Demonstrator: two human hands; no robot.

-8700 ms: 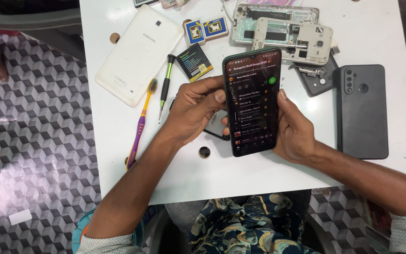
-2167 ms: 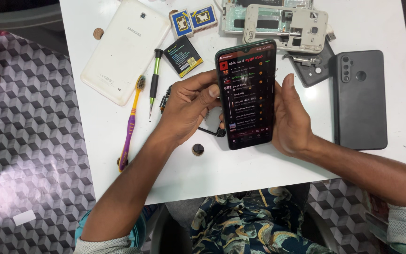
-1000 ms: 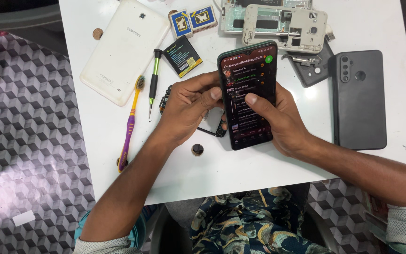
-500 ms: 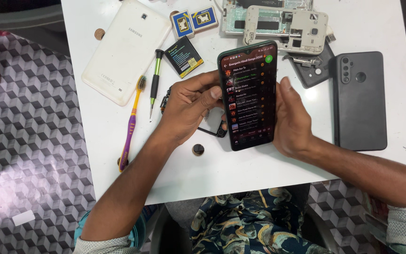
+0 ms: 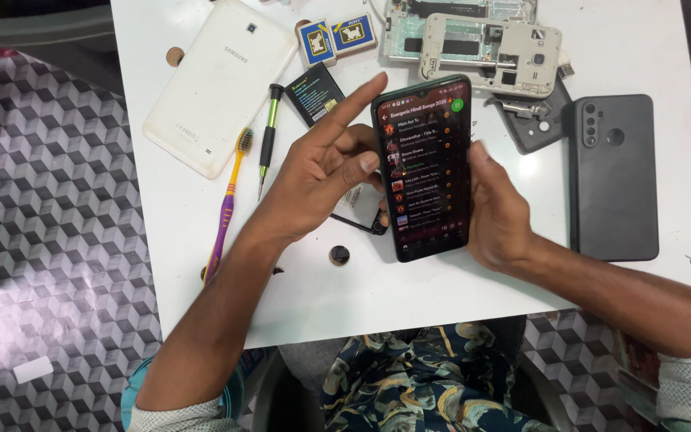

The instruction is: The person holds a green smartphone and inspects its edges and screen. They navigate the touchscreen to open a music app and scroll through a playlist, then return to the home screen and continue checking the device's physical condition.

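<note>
hands [image 5: 409, 176] seemingly holding lit phone [image 5: 424, 166]

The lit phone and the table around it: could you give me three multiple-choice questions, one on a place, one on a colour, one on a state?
1. Where does the dark phone back lie?
A. beside the right hand, toward the table's right edge
B. on the white tablet
C. on the floor

2. What colour is the toothbrush handle?
A. red
B. purple
C. black

3. What state is the held phone in?
A. screen dark
B. screen cracked off
C. screen lit with a list

Answers: 1 A, it lies flat beside that hand; 2 B, purple below a yellow neck; 3 C, rows glow while the left hand lifts its forefinger.
</note>
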